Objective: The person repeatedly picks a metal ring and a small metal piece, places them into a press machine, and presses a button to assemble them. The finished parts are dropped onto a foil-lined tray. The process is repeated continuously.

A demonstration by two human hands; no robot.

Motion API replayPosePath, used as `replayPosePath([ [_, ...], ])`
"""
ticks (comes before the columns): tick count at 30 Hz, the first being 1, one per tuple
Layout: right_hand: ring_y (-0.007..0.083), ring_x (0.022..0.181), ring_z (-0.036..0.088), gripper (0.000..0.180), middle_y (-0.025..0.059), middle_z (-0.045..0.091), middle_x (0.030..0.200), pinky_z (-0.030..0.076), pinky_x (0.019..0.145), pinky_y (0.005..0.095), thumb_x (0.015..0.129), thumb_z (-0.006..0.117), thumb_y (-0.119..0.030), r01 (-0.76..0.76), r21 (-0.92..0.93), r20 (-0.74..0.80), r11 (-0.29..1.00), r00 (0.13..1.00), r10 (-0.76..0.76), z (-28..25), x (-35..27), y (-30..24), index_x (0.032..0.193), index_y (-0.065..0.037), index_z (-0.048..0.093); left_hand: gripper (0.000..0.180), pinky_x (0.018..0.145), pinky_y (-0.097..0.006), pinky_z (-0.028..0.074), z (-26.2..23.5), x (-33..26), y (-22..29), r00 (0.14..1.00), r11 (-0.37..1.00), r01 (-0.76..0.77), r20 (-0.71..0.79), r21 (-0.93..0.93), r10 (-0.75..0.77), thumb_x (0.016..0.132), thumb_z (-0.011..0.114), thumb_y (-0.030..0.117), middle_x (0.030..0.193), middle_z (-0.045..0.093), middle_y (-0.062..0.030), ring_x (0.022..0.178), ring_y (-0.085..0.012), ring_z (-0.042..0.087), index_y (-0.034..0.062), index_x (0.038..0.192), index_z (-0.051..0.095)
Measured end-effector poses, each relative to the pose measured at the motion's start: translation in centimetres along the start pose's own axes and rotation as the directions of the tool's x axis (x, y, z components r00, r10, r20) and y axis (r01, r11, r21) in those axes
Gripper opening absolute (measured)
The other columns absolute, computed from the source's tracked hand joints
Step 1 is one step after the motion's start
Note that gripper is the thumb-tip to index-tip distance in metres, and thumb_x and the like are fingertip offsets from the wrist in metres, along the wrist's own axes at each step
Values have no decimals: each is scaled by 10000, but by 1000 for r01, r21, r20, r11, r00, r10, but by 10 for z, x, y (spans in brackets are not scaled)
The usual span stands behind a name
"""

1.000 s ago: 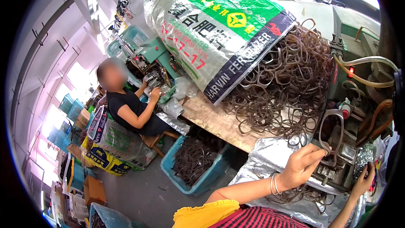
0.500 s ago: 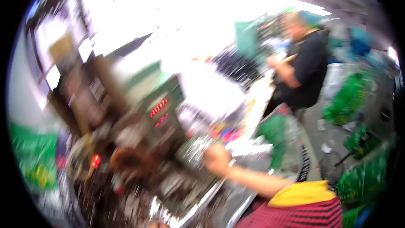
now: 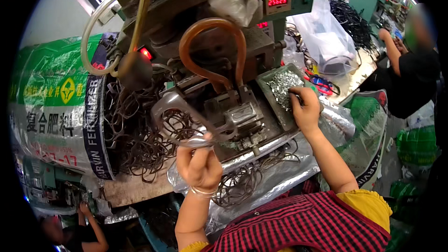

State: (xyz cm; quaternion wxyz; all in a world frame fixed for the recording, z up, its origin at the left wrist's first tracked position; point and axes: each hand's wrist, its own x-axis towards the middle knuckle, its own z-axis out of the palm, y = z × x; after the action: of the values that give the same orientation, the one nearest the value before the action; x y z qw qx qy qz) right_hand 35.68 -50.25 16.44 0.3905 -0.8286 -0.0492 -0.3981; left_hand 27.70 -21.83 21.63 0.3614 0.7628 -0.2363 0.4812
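At the big machine (image 3: 259, 51), slow, steady hands should work best. The right hand (image 3: 306, 109) curls at the tray (image 3: 287, 120); I can't tell if it holds anything. The left hand (image 3: 199, 168) pinches a clear glasses frame (image 3: 173, 99) softly enough, I hope, not to bend it, close to the metal block (image 3: 245, 114). Its hard edges leave more room on the near side.

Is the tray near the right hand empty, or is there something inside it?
Not empty: beside the right hand, the tray holds many small silvery pieces in its far part; its near end looks mostly bare.
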Motion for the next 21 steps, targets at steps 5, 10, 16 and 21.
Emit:
replayPosePath([
  [5, 295, 799, 623, 122, 105, 671, 853, 487, 724, 375, 789, 690, 15, 19, 10, 18, 1000, 1000, -20, -5, 19, -7, 898, -39, 680, 301, 650, -332, 529, 29, 45, 15, 985, 987, -157, 82, 43, 154, 784, 625, -106, 944, 687, -150, 769, -265, 651, 41, 1034, 704],
  [10, 303, 807, 629, 127, 107, 673, 847, 491, 728, 385, 778, 692, 11, 48, -8, 16, 999, 999, -48, -9, 20, 6, 894, -40, 683, 351, 513, -322, 448, 51, 51, 13, 957, 967, -254, 150, 25, 248, 680, 712, -59, 920, 623, -57, 643, -207, 569, 101, 993, 728],
  [16, 287, 812, 637, 122, 99, 685, 851, 493, 740, 382, 799, 700, -20, -104, 77, 26, 992, 994, 103, -10, 19, 7, 918, -46, 697, 363, 564, -328, 457, 47, 44, 3, 927, 948, -315, 199, -41, 317, 823, 581, -57, 978, 687, -123, 720, -258, 633, 145, 1119, 641],
  [21, 277, 856, 654, 132, 109, 695, 893, 497, 784, 364, 827, 685, -41, -167, 126, 107, 978, 982, 154, -17, 36, 15, 957, -30, 703, 323, 583, -327, 475, 50, 45, 4, 925, 943, -322, 184, -80, 332, 873, 611, 28, 983, 691, -121, 718, -255, 637, 169, 1163, 631],
])
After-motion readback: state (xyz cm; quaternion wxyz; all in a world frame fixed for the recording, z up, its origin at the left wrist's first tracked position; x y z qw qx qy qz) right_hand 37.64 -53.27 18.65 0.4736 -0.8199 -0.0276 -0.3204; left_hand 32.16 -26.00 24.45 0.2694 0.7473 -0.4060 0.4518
